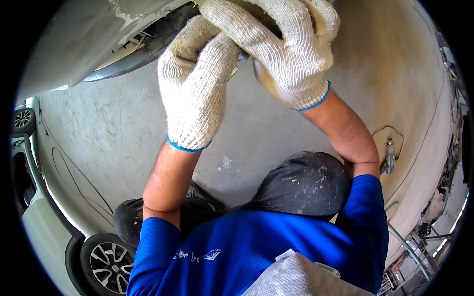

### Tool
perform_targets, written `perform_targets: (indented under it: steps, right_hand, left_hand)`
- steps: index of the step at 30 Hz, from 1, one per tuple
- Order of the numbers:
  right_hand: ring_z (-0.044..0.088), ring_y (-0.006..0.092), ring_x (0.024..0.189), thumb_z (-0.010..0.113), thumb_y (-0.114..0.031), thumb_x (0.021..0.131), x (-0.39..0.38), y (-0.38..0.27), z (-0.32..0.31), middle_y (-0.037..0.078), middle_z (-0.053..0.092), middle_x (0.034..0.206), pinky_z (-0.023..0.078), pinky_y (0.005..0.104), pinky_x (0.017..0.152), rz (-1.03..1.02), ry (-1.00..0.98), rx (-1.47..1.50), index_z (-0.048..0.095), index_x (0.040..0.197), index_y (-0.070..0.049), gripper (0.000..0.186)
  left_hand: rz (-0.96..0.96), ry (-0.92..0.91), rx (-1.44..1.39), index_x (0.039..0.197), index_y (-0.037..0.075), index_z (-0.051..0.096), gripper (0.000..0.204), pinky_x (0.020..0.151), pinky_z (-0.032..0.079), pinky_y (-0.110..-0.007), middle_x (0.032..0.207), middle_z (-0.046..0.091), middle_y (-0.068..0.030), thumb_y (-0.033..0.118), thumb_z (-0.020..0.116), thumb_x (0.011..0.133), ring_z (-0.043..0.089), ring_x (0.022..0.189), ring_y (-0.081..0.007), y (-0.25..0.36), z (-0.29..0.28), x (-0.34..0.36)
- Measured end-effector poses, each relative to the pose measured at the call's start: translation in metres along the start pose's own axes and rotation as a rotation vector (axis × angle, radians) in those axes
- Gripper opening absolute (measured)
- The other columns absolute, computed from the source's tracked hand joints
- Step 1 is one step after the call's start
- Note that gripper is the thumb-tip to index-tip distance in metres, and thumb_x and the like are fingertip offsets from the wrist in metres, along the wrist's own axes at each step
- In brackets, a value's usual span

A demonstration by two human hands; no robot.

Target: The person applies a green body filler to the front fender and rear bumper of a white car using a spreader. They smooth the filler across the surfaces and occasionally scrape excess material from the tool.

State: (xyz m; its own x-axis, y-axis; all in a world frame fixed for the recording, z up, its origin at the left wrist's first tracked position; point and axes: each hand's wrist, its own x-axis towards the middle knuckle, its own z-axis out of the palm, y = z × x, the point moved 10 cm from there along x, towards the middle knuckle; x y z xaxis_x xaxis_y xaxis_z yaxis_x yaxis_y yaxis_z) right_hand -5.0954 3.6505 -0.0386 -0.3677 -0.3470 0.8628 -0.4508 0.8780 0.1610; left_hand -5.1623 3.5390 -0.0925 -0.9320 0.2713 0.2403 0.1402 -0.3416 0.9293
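Both hands wear white knitted gloves with blue cuffs and are raised together at the top of the view. My left hand [197, 86] is closed, its fingers bent inward against the right hand. My right hand [294, 47] lies higher, fingers curled and reaching across toward the left fingertips. A bit of something olive-dark shows between the right fingers, too hidden to name. Just left of the hands is a grey vehicle body panel [74, 42] with pale, patchy spots. Beneath its edge runs a dark curved part [128, 64].
A pale car stands at left, its spoked wheel [107, 264] near my left elbow. A thin hose [74, 170] loops over the concrete floor [118, 113]. At right lies a metal air tool [390, 155] with a hose. Clutter lines the far right edge.
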Motion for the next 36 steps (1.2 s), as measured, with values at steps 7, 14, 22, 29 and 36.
perform_targets:
  steps: [7, 14, 22, 29, 36]
  right_hand:
    - [0.060, 0.0208, 0.105, 0.073, -0.020, 0.065, 0.001, 0.000, -0.006, 0.002, 0.068, 0.118, 0.044, 0.0363, 0.091, 0.006, -0.001, -0.019, 0.074, 0.115, -0.018, 0.050]
    - [0.060, 0.0209, 0.105, 0.073, -0.020, 0.065, -0.003, 0.013, -0.014, 0.002, 0.068, 0.118, 0.044, 0.0362, 0.091, -0.003, -0.005, -0.031, 0.074, 0.114, -0.018, 0.050]
    - [0.060, 0.0210, 0.105, 0.073, -0.019, 0.065, -0.005, 0.019, -0.008, 0.002, 0.068, 0.118, 0.044, 0.0362, 0.091, -0.008, -0.014, -0.025, 0.074, 0.114, -0.018, 0.049]
    - [0.060, 0.0211, 0.105, 0.073, -0.018, 0.065, -0.004, 0.010, -0.002, 0.002, 0.068, 0.118, 0.044, 0.0362, 0.091, -0.013, -0.027, -0.014, 0.074, 0.114, -0.018, 0.049]
    - [0.060, 0.0213, 0.104, 0.073, -0.018, 0.065, -0.006, 0.007, -0.012, 0.002, 0.068, 0.117, 0.044, 0.0361, 0.091, -0.014, -0.027, -0.008, 0.074, 0.114, -0.018, 0.049]
  left_hand:
    - [-0.016, 0.067, -0.016, 0.112, -0.001, 0.067, 0.026, 0.076, 0.052, -0.025, 0.097, 0.069, -0.0054, 0.016, 0.067, 0.093, 0.063, 0.086, -0.0099, -0.003, -0.001, -0.003]
    - [0.041, -0.004, -0.024, 0.108, 0.000, 0.069, 0.025, 0.070, 0.050, -0.023, 0.092, 0.068, -0.0037, 0.019, 0.068, 0.092, 0.061, 0.080, -0.0083, 0.000, 0.023, 0.006]
    - [0.019, 0.005, 0.005, 0.107, -0.001, 0.068, 0.024, 0.071, 0.050, -0.025, 0.091, 0.068, -0.0034, 0.019, 0.067, 0.093, 0.060, 0.080, -0.0085, -0.004, 0.021, 0.010]
    - [-0.001, 0.064, -0.027, 0.109, 0.000, 0.068, 0.025, 0.073, 0.051, -0.024, 0.092, 0.068, -0.0038, 0.018, 0.067, 0.093, 0.061, 0.082, -0.0085, -0.010, 0.013, 0.003]
    - [-0.042, 0.021, -0.017, 0.112, 0.000, 0.068, 0.026, 0.073, 0.051, -0.024, 0.096, 0.069, -0.0045, 0.018, 0.067, 0.093, 0.061, 0.083, -0.0080, -0.008, 0.012, -0.005]
